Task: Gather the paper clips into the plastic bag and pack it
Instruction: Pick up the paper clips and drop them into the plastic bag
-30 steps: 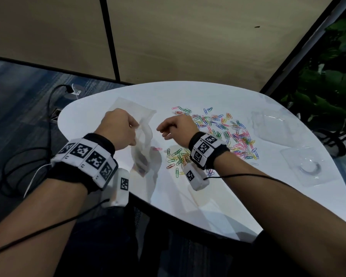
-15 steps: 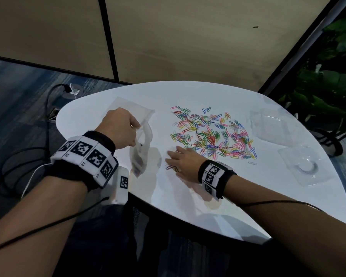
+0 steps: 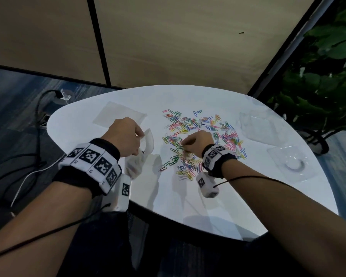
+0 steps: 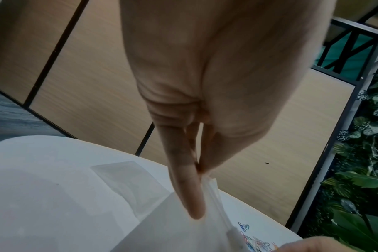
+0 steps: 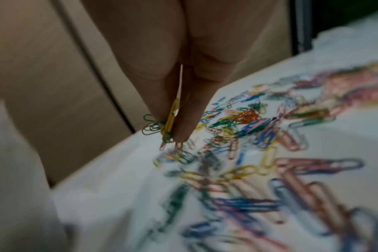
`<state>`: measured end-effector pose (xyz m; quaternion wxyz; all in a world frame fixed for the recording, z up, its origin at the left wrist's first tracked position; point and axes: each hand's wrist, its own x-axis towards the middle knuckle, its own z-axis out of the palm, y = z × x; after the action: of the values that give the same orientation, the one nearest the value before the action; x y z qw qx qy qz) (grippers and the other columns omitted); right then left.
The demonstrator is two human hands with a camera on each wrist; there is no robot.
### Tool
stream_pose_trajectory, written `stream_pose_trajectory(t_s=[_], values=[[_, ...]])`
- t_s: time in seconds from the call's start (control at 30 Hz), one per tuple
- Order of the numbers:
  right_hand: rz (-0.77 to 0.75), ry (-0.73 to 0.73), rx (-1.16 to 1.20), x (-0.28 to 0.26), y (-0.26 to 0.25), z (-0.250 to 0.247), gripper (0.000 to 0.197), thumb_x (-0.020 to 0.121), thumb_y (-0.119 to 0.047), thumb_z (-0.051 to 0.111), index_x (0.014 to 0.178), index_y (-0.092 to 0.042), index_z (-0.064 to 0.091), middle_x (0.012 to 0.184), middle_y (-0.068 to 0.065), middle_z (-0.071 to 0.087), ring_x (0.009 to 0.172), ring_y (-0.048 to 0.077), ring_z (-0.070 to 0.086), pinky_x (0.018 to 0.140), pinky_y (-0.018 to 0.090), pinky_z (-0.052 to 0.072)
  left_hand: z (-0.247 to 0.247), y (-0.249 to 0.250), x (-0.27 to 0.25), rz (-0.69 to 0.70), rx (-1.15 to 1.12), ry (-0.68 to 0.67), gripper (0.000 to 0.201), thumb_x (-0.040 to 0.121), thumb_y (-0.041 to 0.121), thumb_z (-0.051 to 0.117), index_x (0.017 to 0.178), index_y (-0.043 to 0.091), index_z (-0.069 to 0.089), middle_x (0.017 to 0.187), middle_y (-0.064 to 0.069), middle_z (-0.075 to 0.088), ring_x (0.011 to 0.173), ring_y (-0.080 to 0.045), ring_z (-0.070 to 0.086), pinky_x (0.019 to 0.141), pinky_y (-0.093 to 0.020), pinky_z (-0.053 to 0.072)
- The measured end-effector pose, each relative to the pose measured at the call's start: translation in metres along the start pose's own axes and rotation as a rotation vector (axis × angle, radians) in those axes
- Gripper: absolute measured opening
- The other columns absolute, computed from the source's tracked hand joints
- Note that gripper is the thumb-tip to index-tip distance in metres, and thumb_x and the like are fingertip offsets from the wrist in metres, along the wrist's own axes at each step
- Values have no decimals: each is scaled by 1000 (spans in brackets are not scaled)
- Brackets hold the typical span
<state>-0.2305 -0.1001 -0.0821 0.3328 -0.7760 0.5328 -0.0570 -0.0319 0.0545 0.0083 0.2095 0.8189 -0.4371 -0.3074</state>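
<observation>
Coloured paper clips (image 3: pixel 200 136) lie scattered over the middle of the white table (image 3: pixel 188 200). My left hand (image 3: pixel 126 134) holds a clear plastic bag (image 3: pixel 142 154) up by its top edge, left of the pile; in the left wrist view its fingers (image 4: pixel 188 187) pinch the bag's rim (image 4: pixel 214 201). My right hand (image 3: pixel 196 141) hovers just over the pile. In the right wrist view its fingertips (image 5: pixel 183 129) pinch a small bunch of green and yellow clips (image 5: pixel 164 126).
A second flat clear bag (image 3: pixel 118 114) lies at the table's back left. Two clear plastic trays (image 3: pixel 258 126) (image 3: pixel 292 164) sit at the right. Cables (image 3: pixel 28 156) run over the floor at left, and a leafy plant (image 3: pixel 328 76) stands at right.
My right hand went from beside the bag down flat at the table's near side, then rose over the pile pinching clips. The left hand kept holding the bag.
</observation>
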Motion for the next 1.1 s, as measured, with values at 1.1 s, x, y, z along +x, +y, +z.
stream_pose_trajectory(t_s=[1.1], values=[[-313, -90, 11, -45, -59, 10, 36, 84, 0, 46, 88, -18, 77, 97, 10, 74, 87, 28, 69, 81, 40, 57, 4, 8, 1, 6, -32, 80, 26, 92, -2, 49, 105, 3, 72, 90, -16, 76, 76, -24, 75, 86, -37, 59]])
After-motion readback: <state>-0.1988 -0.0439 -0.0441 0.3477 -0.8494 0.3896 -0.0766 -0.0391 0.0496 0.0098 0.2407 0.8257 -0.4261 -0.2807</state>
